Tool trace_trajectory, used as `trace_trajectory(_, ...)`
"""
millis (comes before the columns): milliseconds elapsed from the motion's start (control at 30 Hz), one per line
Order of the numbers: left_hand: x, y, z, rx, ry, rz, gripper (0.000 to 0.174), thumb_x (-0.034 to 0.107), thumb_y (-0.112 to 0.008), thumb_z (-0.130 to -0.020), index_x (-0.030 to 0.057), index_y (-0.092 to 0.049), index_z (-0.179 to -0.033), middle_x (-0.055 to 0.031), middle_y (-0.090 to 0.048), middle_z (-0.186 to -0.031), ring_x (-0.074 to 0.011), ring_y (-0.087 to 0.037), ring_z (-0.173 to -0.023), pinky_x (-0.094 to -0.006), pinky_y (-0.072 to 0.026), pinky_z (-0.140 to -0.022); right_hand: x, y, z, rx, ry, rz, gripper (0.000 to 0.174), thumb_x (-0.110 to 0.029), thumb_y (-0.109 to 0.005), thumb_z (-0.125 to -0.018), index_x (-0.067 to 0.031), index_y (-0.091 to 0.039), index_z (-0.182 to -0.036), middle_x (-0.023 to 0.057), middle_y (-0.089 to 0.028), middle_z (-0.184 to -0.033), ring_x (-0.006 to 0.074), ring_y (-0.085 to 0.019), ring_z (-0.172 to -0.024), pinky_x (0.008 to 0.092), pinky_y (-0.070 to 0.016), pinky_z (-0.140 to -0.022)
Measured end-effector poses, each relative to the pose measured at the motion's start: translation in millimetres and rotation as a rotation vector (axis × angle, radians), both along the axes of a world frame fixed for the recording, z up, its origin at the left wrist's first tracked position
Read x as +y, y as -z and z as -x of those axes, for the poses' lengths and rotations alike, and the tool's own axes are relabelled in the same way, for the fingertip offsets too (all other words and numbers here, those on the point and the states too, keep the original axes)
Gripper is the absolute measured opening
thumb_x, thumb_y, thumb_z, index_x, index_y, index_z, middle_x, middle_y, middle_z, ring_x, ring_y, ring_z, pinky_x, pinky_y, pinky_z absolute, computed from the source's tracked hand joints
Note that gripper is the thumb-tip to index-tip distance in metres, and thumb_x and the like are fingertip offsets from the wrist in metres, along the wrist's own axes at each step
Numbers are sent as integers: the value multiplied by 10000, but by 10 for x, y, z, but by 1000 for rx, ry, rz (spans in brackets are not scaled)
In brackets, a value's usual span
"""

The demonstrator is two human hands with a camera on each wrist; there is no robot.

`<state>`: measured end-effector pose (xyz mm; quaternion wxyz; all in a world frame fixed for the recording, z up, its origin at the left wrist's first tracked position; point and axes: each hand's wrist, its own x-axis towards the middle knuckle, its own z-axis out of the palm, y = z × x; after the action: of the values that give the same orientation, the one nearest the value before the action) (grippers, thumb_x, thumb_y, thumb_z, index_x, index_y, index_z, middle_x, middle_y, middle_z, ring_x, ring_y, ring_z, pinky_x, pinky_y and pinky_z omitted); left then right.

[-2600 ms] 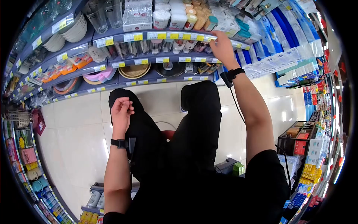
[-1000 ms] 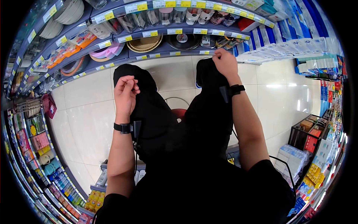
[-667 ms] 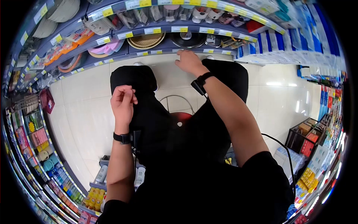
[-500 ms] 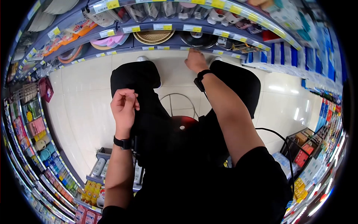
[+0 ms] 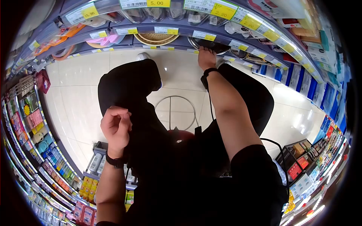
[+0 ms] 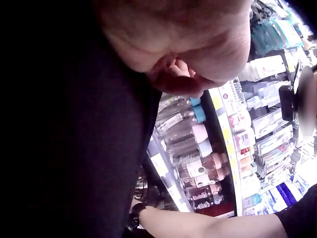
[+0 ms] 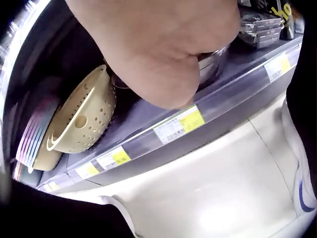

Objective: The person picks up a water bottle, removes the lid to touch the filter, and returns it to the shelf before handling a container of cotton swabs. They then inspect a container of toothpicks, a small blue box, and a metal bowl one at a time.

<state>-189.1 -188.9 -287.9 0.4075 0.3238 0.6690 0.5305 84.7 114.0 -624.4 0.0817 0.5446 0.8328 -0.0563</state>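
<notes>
My right hand reaches down to the lowest shelf, its fingertips right at the rim of a round, dark, shiny metal pan or lid. In the right wrist view the thumb side of this hand lies over the shelf's front edge, close above a price label. A silvery piece of the metal item shows behind it; whether the fingers grip it I cannot tell. My left hand hangs over the left thigh with loosely curled fingers and holds nothing.
Beige perforated baskets stand left of the right hand on the same shelf. Boxed items sit to its right. Shelves with labelled edges rise above. A stool's metal ring shows between the legs; a shelf unit stands left.
My right hand has come down from the upper shelf edge, swung left past the knee and reached the round metal item. The head view has moved closer to the shelves. The left hand stays loosely curled.
</notes>
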Motion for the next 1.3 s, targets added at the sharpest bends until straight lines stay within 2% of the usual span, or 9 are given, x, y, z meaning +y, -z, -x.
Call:
trace_trajectory(300,-98,-3,-35,46,-37,4,104,-43,-625,-1031,-2,-662,-1120,-56,-652,-906,-68,-554,-602,-218,-461,-538,105,-260,-115,47,-78,-187,145,-135,-596,-972,-105,-737,-989,89,-810,-930,293,-804,-886,434,-632,-835)
trace_trajectory(533,-161,66,-28,57,-13,-65,103,-41,-642,-1037,15,-656,-1122,-30,-670,-914,-59,-552,-622,-210,-432,-539,-40,-893,-158,108,-9,-61,115,-100,-616,-968,-78,-716,-1022,151,-812,-996,350,-810,-904,463,-646,-813)
trace_trajectory(733,-207,62,-15,-35,-49,-93,116,-44,-626,-1034,18,-670,-1121,-28,-680,-924,-60,-578,-654,-219,-464,-562,-492,-1580,-43,281,141,148,228,-80,-598,-983,-42,-684,-1190,238,-780,-1082,458,-745,-1066,544,-606,-920)
trace_trajectory(900,-326,65,-10,-78,-43,-116,158,-52,-605,-1019,14,-683,-1140,-33,-702,-946,-64,-606,-682,-225,-500,-585,-1120,-1778,-64,440,125,221,212,-144,-612,-1021,-4,-657,-1174,311,-746,-1001,516,-719,-1004,617,-571,-897)
trace_trajectory(1067,-501,69,-58,-132,-20,-146,170,-46,-610,-1017,8,-678,-1164,-38,-711,-960,-78,-640,-748,-230,-535,-633,-1739,-2460,-30,644,20,274,224,-166,-641,-1025,7,-637,-1165,301,-748,-1008,520,-710,-989,594,-559,-877)
trace_trajectory(1167,-570,46,-123,-167,-17,-183,143,21,-654,-1058,29,-686,-1197,-22,-709,-1028,-85,-680,-852,-250,-591,-735,-1958,-3124,-80,806,129,321,283,-205,-690,-1018,23,-612,-1167,231,-750,-952,406,-748,-926,473,-577,-814)
trace_trajectory(1200,-611,35,-125,-187,0,-159,225,46,-652,-1070,25,-676,-1293,-43,-707,-1175,-117,-701,-1047,-289,-623,-863,-2004,-3382,-158,861,138,346,275,-199,-686,-1028,24,-620,-1176,193,-751,-954,342,-740,-893,432,-573,-811)
trace_trajectory(1233,-625,14,-149,-180,1,-163,225,46,-652,-1070,25,-676,-1293,-43,-707,-1175,-117,-701,-1047,-289,-623,-863,-2047,-3604,-262,916,150,370,267,-192,-683,-1039,25,-629,-1184,156,-752,-955,277,-732,-861,390,-569,-808)
trace_trajectory(1300,-595,-31,-212,-254,-41,-223,324,52,-648,-1075,22,-635,-1398,-75,-663,-1350,-156,-663,-1231,-323,-609,-976,-2179,-3858,-493,1497,289,639,170,-131,-629,-1075,-2,-643,-1186,78,-735,-1008,209,-719,-886,355,-571,-822)
